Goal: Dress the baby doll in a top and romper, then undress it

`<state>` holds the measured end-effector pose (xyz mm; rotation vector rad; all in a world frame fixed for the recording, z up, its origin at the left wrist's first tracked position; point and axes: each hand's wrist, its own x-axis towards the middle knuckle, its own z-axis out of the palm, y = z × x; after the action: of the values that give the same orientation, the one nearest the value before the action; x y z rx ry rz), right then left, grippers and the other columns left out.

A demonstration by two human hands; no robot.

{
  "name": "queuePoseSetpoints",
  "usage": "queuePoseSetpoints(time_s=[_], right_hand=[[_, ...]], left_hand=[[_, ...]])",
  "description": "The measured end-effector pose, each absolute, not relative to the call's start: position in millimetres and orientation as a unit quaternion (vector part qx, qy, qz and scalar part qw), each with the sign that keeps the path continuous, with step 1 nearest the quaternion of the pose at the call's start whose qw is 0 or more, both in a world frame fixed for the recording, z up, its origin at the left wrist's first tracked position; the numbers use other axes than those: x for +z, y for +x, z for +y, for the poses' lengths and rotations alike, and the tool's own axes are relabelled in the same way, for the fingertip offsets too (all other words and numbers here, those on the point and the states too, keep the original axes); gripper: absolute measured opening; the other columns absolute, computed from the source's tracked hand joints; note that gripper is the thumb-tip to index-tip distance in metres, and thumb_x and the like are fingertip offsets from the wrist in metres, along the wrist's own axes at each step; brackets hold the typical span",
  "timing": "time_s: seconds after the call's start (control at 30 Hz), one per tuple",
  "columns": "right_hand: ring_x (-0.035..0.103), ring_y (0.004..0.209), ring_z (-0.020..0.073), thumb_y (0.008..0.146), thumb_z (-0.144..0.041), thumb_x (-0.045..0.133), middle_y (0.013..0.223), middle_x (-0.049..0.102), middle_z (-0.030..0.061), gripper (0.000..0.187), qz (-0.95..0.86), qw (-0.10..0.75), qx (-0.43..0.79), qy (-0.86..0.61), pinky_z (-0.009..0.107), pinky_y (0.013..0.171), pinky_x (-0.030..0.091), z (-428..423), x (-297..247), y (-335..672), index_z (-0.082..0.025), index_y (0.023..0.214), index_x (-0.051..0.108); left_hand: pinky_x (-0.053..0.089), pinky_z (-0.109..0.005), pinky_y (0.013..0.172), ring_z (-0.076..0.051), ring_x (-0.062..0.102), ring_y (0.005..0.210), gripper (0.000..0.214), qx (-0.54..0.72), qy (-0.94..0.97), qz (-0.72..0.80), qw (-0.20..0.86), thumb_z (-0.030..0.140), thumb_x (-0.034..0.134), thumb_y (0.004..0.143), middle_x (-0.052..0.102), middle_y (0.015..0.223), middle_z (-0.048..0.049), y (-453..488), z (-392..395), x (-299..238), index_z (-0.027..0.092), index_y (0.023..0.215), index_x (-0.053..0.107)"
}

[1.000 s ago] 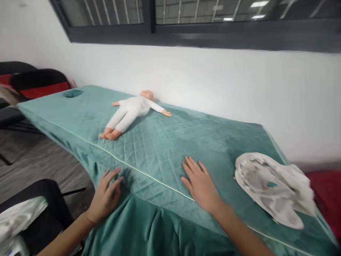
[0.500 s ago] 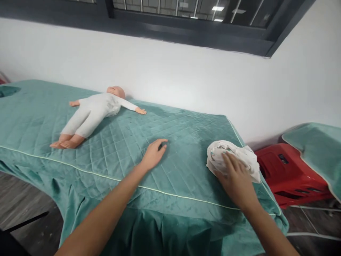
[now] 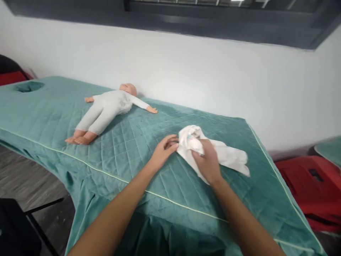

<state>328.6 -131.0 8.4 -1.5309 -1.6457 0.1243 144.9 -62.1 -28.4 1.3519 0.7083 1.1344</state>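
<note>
A bunched white cloth garment (image 3: 230,156) lies on the green quilted cover, with a long sleeve-like part stretching to the right and a small coloured print near its folded top. My right hand (image 3: 209,161) is closed on the bunched middle of it, with part of the fabric hidden under the fingers. At the garment's left edge, my left hand (image 3: 163,151) has its thumb and fingers curled together on the cloth. Farther left, a baby doll (image 3: 106,106) in a white long-sleeved suit lies on its back, arms spread, touched by neither hand.
The green quilted cover (image 3: 128,149) drapes over a long bed with a hole (image 3: 29,86) at its far left. A white wall (image 3: 186,71) runs behind it. Red plastic chairs (image 3: 311,188) stand past the right end; a black object (image 3: 16,227) with thin legs is lower left.
My right hand has brought the white garment leftward to my left hand, and its long part now trails to the right. My left hand now touches its edge. The view has shifted.
</note>
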Motion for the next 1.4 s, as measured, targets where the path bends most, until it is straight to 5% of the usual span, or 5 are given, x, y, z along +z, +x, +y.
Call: queuePoseSetpoints(time_s=[0.17, 0.37, 0.73, 0.97, 1.4], right_hand=[[0.057, 0.118, 0.0268, 0.087, -0.027, 0.059, 0.119, 0.061, 0.0085, 0.029, -0.709, 0.477, 0.150, -0.497, 0.045, 0.106, 0.044, -71.1, 7.8, 256.7, -0.024, 0.116, 0.061], [0.041, 0.141, 0.0288, 0.082, -0.041, 0.074, 0.151, 0.046, 0.0095, 0.074, -0.666, 0.482, 0.303, -0.483, 0.048, 0.118, 0.033, -52.8, -8.5, 274.1, -0.025, 0.146, 0.042], [0.069, 0.106, 0.0290, 0.078, -0.041, 0.077, 0.115, 0.074, 0.0041, 0.047, -0.453, 0.579, 0.475, -0.483, 0.044, 0.093, 0.056, -56.2, -8.3, 287.7, -0.024, 0.121, 0.066], [0.068, 0.114, 0.0236, 0.081, -0.037, 0.062, 0.111, 0.076, 0.0005, 0.032, -0.275, 0.744, 0.519, -0.319, 0.041, 0.102, 0.055, -52.4, 11.7, 309.1, -0.025, 0.110, 0.069], [0.067, 0.116, 0.0223, 0.087, -0.038, 0.055, 0.106, 0.077, 0.0014, 0.024, -0.251, 0.756, 0.523, -0.302, 0.042, 0.105, 0.051, -58.6, 21.3, 316.6, -0.030, 0.105, 0.070]], left_hand=[[0.052, -0.041, 0.101, -0.029, 0.065, 0.119, 0.060, 0.597, 0.397, 0.282, 0.637, 0.051, 0.074, 0.080, 0.068, 0.130, -0.0093, 137.6, -56.6, -27.6, 0.022, 0.131, 0.059], [0.054, -0.043, 0.100, -0.030, 0.066, 0.117, 0.050, 0.604, 0.338, 0.306, 0.654, 0.050, 0.071, 0.084, 0.074, 0.118, -0.0090, 139.1, -51.3, -31.9, 0.020, 0.123, 0.066], [0.048, -0.046, 0.110, -0.031, 0.057, 0.132, 0.043, 0.569, 0.287, 0.272, 0.721, 0.045, 0.054, 0.092, 0.066, 0.135, -0.0068, 125.3, -42.3, -26.7, 0.021, 0.126, 0.065], [0.044, -0.043, 0.114, -0.030, 0.058, 0.129, 0.041, 0.561, 0.125, 0.219, 0.788, 0.043, 0.053, 0.096, 0.073, 0.123, -0.0104, 121.5, -40.4, -22.4, 0.014, 0.121, 0.068], [0.045, -0.044, 0.113, -0.031, 0.061, 0.125, 0.044, 0.566, 0.125, 0.174, 0.796, 0.044, 0.056, 0.095, 0.072, 0.123, -0.0111, 120.4, -44.0, -20.7, 0.014, 0.125, 0.066]])
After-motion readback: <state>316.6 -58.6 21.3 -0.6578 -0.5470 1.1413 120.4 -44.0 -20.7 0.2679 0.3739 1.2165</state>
